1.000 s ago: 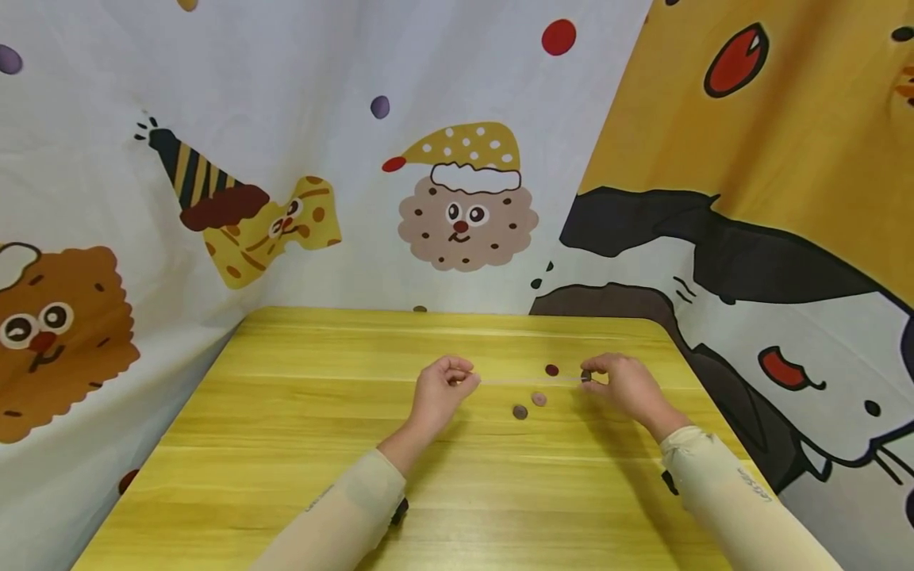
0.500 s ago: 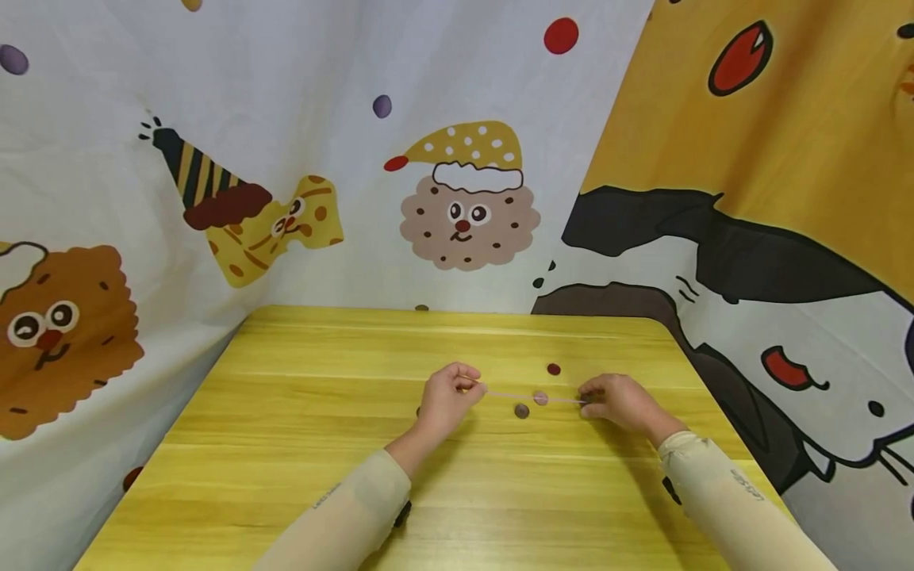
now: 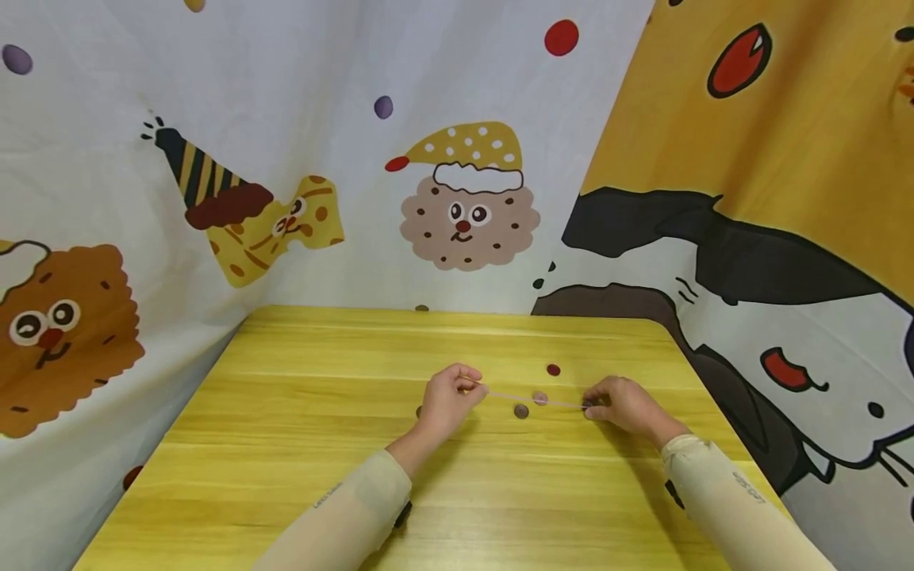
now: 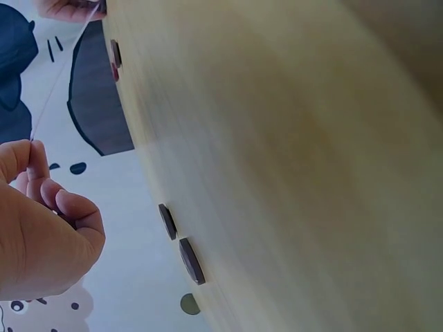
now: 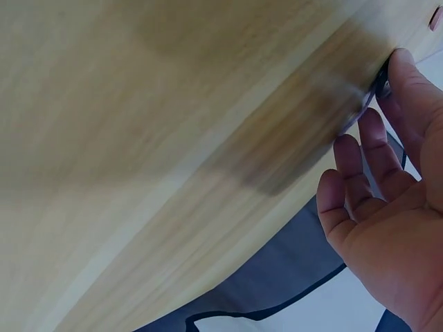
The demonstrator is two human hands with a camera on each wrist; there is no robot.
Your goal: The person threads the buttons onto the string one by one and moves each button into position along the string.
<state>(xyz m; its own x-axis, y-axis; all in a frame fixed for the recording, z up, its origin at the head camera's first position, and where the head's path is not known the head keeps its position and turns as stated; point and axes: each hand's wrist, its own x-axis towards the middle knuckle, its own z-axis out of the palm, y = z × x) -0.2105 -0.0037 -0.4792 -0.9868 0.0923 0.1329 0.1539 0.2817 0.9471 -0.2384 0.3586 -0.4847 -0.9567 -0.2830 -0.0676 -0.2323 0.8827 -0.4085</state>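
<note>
Holding a Thin String Over the Beads

Pinching a thin string (image 3: 531, 399) at both ends, the person holds it tight over the yellow table (image 3: 300, 444). The left hand (image 3: 446, 400) has its fingers curled, and its thumb and first finger squeeze the left end. The right hand (image 3: 620, 403) pinches the right end together with a small dark bead (image 3: 588, 406); its other fingers look loose in the wrist view.

1 pink bead (image 3: 540, 397) sits about halfway along the string. I cannot tell if it is on the string or lying under it. 1 dark red bead (image 3: 553, 369) lies at 1 o'clock from the pink one. 1 brown bead (image 3: 521, 411) lies at 7 o'clock from it, near by. 2 more dark beads (image 4: 181, 242) lie by the left hand.

What could go wrong? The string is very thin, so I think it could slip out of a pinch. Then the bead could slide off and roll away. A hard pull could snap the string too.
</note>
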